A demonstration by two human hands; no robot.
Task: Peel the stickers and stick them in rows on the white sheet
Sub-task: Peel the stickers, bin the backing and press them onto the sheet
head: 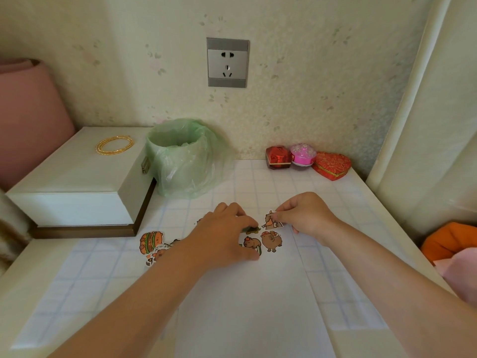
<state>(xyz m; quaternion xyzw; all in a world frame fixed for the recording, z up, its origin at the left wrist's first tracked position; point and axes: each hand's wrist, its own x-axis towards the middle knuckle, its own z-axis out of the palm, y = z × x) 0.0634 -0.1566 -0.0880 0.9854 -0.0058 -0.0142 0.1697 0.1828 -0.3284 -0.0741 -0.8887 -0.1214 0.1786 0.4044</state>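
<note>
Far left on the table, loose stickers heaped beside the white sheet. Next, left grip palm down on the sheet's far end, fingers bent over a dark sticker; pinching or just pressing, cannot tell. Right of it, two stuck stickers, and just beyond them right grip clamped, thumb and forefinger, on a capybara sticker poking out leftward.

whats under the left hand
The left hand is over the white sheet, partly covering a capybara sticker and a dark sticker. Anything else beneath it is hidden.
</note>
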